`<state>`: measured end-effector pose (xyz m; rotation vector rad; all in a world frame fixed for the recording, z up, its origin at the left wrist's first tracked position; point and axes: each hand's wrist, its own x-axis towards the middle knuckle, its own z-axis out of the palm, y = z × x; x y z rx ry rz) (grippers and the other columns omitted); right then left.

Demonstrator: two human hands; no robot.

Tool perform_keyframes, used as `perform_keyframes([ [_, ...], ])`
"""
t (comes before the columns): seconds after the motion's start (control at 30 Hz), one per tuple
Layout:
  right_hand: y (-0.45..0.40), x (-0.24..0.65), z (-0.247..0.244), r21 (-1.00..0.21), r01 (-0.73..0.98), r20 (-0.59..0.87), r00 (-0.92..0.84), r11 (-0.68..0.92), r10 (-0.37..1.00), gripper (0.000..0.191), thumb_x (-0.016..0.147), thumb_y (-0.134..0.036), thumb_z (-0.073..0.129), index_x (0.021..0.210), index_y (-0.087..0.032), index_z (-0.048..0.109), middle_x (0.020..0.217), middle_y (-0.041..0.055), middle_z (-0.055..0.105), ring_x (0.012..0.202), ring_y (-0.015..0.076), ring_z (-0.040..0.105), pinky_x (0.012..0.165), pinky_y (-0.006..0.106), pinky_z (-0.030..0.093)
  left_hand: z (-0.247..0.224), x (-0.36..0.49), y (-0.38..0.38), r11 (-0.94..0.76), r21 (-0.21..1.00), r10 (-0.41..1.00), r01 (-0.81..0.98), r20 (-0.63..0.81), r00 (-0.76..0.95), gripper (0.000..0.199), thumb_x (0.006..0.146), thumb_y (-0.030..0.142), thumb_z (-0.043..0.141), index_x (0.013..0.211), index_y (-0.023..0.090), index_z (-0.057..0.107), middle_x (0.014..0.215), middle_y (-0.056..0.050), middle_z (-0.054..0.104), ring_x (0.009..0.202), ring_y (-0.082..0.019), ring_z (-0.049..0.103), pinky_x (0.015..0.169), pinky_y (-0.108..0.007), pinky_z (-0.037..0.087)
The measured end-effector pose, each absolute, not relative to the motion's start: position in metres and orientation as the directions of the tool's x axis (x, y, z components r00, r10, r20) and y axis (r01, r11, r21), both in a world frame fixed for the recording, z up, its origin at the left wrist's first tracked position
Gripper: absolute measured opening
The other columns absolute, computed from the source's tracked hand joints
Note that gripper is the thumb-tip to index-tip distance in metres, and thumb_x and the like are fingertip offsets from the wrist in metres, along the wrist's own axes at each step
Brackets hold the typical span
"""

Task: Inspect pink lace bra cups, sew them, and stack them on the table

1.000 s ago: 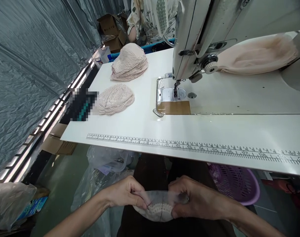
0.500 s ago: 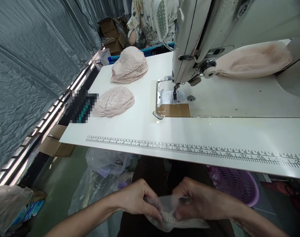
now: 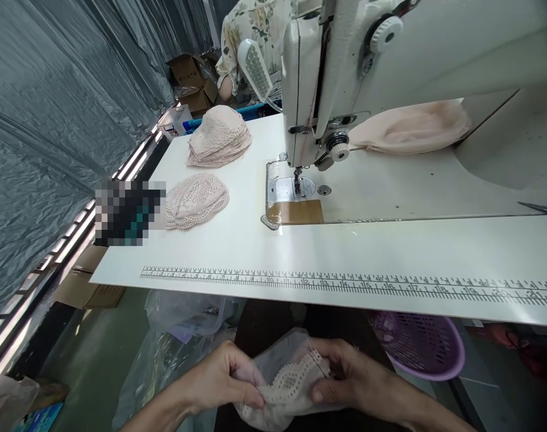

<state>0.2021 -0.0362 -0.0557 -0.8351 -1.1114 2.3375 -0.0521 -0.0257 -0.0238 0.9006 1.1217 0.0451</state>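
Note:
Over my lap, below the table's front edge, a piece of sheer pale fabric with a scalloped lace edge (image 3: 286, 384) is stretched between my two hands. My left hand (image 3: 230, 378) pinches its left side with the fingers closed. On the other side my right hand (image 3: 345, 375) grips it between thumb and fingers, the thumb lying on top. Lace and mesh face up; the lower part of the fabric bunches beneath my hands. Beyond, on the table, lie a lace cup stack (image 3: 197, 201) and a taller one (image 3: 220, 135) behind it.
A sewing machine (image 3: 300, 90) stands on the white table (image 3: 237, 252), which has a printed ruler along its front. Beige fabric (image 3: 408, 129) lies under the machine arm. Scissor tips (image 3: 541, 208) show at right. Below are a purple basket (image 3: 429, 348) and plastic bags. A person sits behind.
My hands have spread apart and opened out the fabric, so its lace edge now shows clearly. The view has shifted, bringing the scissor tips in at the right.

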Motion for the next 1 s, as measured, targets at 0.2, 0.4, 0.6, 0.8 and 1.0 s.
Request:
perform_keyframes([
  [0.2,-0.037,0.203,-0.056,-0.843,-0.117,-0.281,-0.736,-0.524,0.616,0.033,0.079,-0.045,0.069,0.084,-0.012,0.069,0.069,-0.0016,0.057,0.065,0.0114,0.049,0.06,0.022,0.036,-0.019,-0.056,-0.026,0.575,0.696,0.483,0.43,-0.713,0.509,0.036,0.052,0.048,0.087,0.062,0.015,0.077,0.04,0.006,0.04,0.043,-0.004,0.029,0.047,-0.018,0.034],
  [0.4,-0.039,0.202,-0.059,-0.862,-0.121,-0.262,-0.725,-0.493,0.637,0.04,0.083,-0.051,0.064,0.088,-0.013,0.075,0.076,0.0044,0.07,0.072,0.0189,0.063,0.068,0.027,0.045,-0.02,-0.056,-0.028,0.551,0.694,0.483,0.464,-0.718,0.501,0.037,0.05,0.05,0.087,0.059,0.015,0.075,0.04,0.007,0.035,0.043,-0.004,0.024,0.045,-0.018,0.029],
  [0.6,-0.041,0.2,-0.059,-0.853,-0.175,-0.2,-0.761,-0.492,0.617,0.045,0.09,-0.053,0.055,0.098,-0.014,0.075,0.086,0.0083,0.074,0.084,0.0248,0.07,0.078,0.034,0.051,-0.019,-0.053,-0.032,0.576,0.668,0.465,0.471,-0.741,0.484,0.041,0.049,0.053,0.086,0.059,0.015,0.075,0.039,0.008,0.032,0.043,-0.004,0.024,0.047,-0.018,0.033],
  [0.8,-0.041,0.202,-0.059,-0.863,-0.191,-0.156,-0.78,-0.468,0.606,0.048,0.092,-0.055,0.05,0.103,-0.015,0.073,0.094,0.0093,0.073,0.093,0.0256,0.068,0.085,0.038,0.05,-0.019,-0.053,-0.035,0.582,0.668,0.473,0.464,-0.742,0.475,0.043,0.05,0.056,0.085,0.062,0.016,0.076,0.04,0.007,0.035,0.043,-0.005,0.024,0.047,-0.017,0.035],
  [1.0,-0.044,0.197,-0.061,-0.867,-0.19,-0.16,-0.769,-0.46,0.619,0.045,0.092,-0.053,0.05,0.105,-0.016,0.072,0.09,0.0063,0.072,0.088,0.0227,0.067,0.08,0.033,0.049,-0.021,-0.058,-0.039,0.602,0.659,0.487,0.45,-0.75,0.447,0.039,0.051,0.05,0.087,0.064,0.015,0.077,0.041,0.008,0.031,0.045,-0.004,0.021,0.047,-0.017,0.033],
])
